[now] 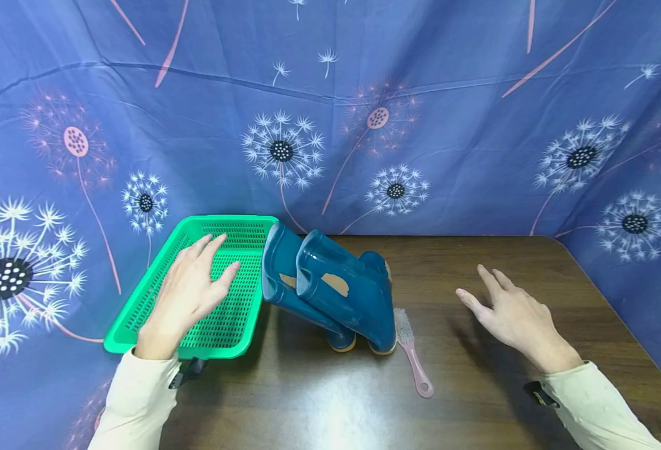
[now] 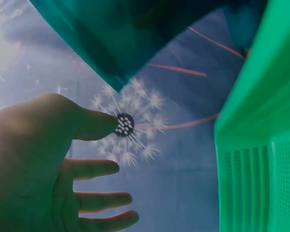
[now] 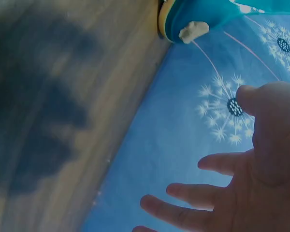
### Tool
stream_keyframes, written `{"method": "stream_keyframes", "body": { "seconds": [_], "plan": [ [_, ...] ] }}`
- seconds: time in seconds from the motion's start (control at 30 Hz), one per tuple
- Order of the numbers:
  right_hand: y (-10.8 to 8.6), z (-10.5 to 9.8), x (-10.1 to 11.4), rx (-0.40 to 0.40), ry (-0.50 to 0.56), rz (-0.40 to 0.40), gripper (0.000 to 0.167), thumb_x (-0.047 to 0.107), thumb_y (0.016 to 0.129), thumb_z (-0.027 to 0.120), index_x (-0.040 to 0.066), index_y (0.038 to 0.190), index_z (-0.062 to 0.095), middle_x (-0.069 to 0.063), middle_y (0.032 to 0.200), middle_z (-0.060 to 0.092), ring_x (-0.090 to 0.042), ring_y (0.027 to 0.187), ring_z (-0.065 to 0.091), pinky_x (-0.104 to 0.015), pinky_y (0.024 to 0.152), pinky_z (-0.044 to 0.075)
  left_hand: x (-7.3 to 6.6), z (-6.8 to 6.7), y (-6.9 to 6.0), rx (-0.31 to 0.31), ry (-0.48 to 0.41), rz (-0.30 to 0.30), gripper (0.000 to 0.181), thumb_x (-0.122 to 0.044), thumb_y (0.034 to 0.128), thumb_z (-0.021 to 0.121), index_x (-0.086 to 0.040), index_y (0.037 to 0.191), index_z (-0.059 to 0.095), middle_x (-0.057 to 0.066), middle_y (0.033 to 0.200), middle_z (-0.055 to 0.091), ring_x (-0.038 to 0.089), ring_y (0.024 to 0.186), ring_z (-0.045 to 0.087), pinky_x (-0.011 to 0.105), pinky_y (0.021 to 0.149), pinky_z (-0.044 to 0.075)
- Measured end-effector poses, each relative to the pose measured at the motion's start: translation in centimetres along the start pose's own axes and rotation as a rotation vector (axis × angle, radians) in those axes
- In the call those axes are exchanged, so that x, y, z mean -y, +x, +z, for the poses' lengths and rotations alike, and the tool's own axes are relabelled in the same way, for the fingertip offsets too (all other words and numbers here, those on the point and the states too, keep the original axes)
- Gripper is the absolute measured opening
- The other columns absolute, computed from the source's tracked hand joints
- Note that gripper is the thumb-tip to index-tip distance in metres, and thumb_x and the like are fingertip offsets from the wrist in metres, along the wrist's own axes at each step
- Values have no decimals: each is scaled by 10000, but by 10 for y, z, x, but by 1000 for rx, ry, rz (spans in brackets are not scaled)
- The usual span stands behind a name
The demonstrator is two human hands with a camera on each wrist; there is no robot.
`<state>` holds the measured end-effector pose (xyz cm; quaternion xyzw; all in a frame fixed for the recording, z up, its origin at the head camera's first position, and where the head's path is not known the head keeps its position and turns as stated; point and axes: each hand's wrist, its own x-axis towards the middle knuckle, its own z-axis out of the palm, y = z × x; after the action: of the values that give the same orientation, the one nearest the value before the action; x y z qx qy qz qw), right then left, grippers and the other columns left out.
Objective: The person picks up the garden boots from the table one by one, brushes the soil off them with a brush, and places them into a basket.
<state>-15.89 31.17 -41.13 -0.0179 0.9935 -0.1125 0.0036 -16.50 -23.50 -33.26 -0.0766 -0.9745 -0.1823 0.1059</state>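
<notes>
Two blue rubber boots [image 1: 336, 287] with tan patches are side by side on the table, their open tops pointing left beside the green basket. A pink-handled brush [image 1: 413, 356] lies just right of them. My left hand [image 1: 192, 284] hovers over the basket [image 1: 246, 337], fingers extended, holding nothing. In the left wrist view, the thumb and fingers of that hand [image 2: 48, 159] are spread apart. Right of the brush, my right hand [image 1: 513, 315] is raised above the table with nothing in it. The right wrist view shows its fingers extended [image 3: 222, 179] and part of a boot [image 3: 203, 19] with a tan patch.
The brown wooden table [image 1: 448, 425] extends to the right and front. A blue dandelion-print cloth [image 1: 460, 156] hangs behind it and along the sides. Black straps [image 1: 540, 394] sit at the wrists over pale sleeves.
</notes>
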Motion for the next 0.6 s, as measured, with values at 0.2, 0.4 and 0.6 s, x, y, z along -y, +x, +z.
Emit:
{"method": "stream_keyframes", "body": {
  "seconds": [0.2, 0.4, 0.6],
  "plan": [
    [-3, 12, 5, 10, 20, -17, 926, 741, 1044, 391, 65, 1672, 306, -362, 1621, 388, -671, 1358, 465, -836, 841, 472, -18, -3, 1, -41, -89, 39, 605, -380, 1092, 554, -79, 1607, 459, 231, 1631, 474, 474, 1510, 417, 671, 1241, 299],
    [-7, 25, 10, 20, 54, -14, 928, 755, 1035, 403, 77, 1666, 337, -300, 1633, 423, -642, 1371, 481, -835, 858, 470, -37, -5, 0, -83, -143, 85, 532, -309, 1104, 543, -95, 1588, 495, 190, 1625, 500, 453, 1491, 448, 661, 1220, 338],
    [-10, 40, 14, 21, 63, -20, 898, 747, 1030, 432, 56, 1602, 457, -286, 1602, 480, -619, 1363, 513, -813, 867, 490, -54, -3, -2, -27, -202, 89, 546, -379, 1134, 458, -102, 1605, 467, 161, 1644, 485, 409, 1538, 419, 636, 1294, 245]
  ]
}}
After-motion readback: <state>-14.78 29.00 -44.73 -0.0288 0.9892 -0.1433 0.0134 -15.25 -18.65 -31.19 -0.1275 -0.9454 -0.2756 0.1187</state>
